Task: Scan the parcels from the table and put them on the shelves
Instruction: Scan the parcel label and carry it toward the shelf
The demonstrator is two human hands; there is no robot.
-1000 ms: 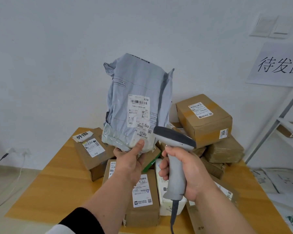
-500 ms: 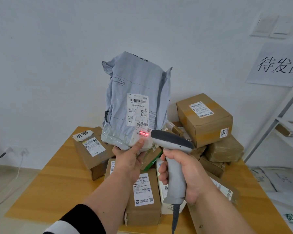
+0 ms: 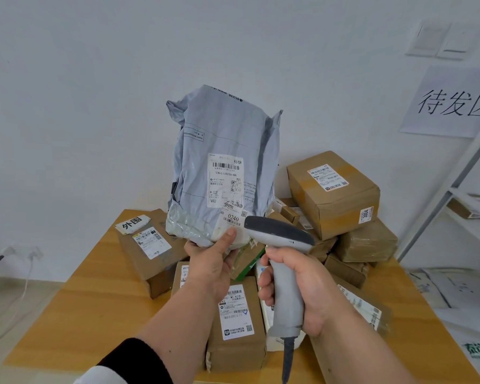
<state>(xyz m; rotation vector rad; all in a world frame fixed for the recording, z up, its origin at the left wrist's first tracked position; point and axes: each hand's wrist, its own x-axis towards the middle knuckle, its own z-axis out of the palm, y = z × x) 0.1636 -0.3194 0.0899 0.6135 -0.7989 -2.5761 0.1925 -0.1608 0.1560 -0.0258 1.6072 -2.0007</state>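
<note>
My left hand [image 3: 211, 261] grips the bottom edge of a grey plastic mailer parcel [image 3: 222, 151] and holds it upright above the table, its white shipping label facing me. My thumb lies beside the small "0240" sticker. My right hand [image 3: 297, 289] grips the handle of a grey barcode scanner [image 3: 281, 256], whose dark head points at the parcel's lower label, close to it. No red scan light shows on the label. Several cardboard parcels [image 3: 333, 189] lie piled on the wooden table [image 3: 94, 306] beneath both hands.
A white metal shelf rack [image 3: 455, 189] stands at the right with a flat parcel on one level. Paper mailers lie on the floor at the lower right. A paper sign hangs on the wall. Cables run along the floor at the left.
The red scan light that lit the lower label half a second ago is gone. The parcel and scanner have hardly shifted.
</note>
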